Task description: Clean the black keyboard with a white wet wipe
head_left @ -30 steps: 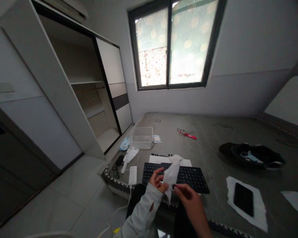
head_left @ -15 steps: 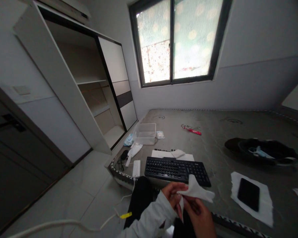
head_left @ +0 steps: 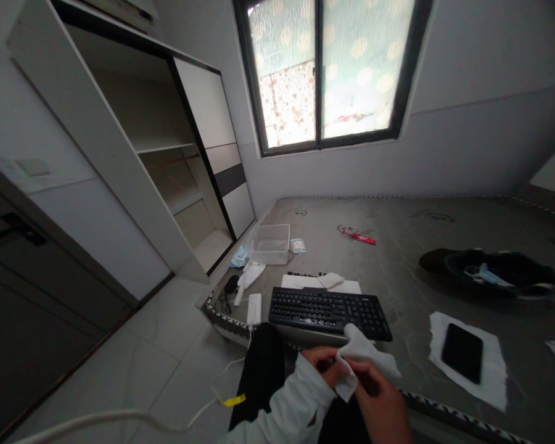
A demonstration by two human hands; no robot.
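Observation:
Above my lap, a white tissue is pinched between both hands, its loose part spreading to the right and a flap hanging below. My left hand, coming out of a pale sleeve, has its fingers closed on the tissue. My right hand grips it from the other side, fingers bent. Whether something small is wrapped inside the tissue is hidden. Just beyond the hands lies a black keyboard on the mattress, with a white sheet and a folded white pad behind it.
On the mattress sit a clear plastic box, a white power strip, a black mouse, a red packet, a dark cap and a black phone on white tissue. A white cable hangs at lower left.
Both hands have shifted the tissue; it now folds over the fingers, and its hanging flap has moved right. The view has tilted down slightly. Objects on the mattress stay in place.

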